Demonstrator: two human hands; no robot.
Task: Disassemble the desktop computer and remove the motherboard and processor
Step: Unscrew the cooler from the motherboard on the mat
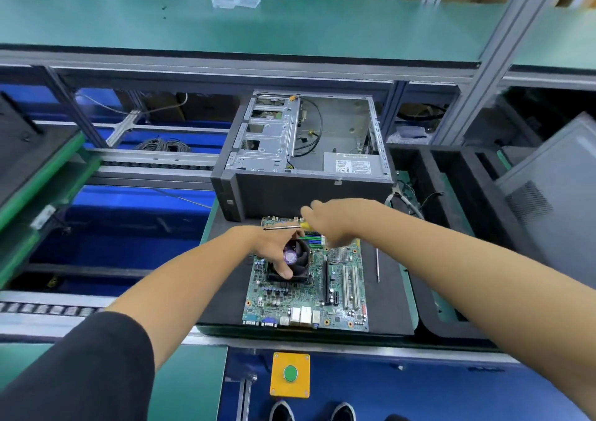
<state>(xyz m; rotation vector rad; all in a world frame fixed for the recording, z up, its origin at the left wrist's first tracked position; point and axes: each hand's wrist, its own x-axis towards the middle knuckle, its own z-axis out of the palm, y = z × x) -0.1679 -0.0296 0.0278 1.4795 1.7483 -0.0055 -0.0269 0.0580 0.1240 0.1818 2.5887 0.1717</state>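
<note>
head view: the motherboard (pixel 309 291) lies flat on a dark mat (pixel 225 291), near side of the open computer case (pixel 303 159), which stands just beyond it with its side off. left hand (pixel 274 246) is down on the cooler fan (pixel 295 264), fingers and thumb curled round it, gripping. right hand (pixel 332 224) is blurred above the far edge of the board, closed round a screwdriver (pixel 287 226) with a yellow handle, the shaft pointing left over the left hand. a second thin tool (pixel 377 265) lies on the mat just right of the board. a yellow box with a green button (pixel 290 374) sits near, on the blue front. a clear plastic tray (pixel 236 1) rests on the far green shelf (pixel 129 20). the processor can't be seen under the fan.
</note>
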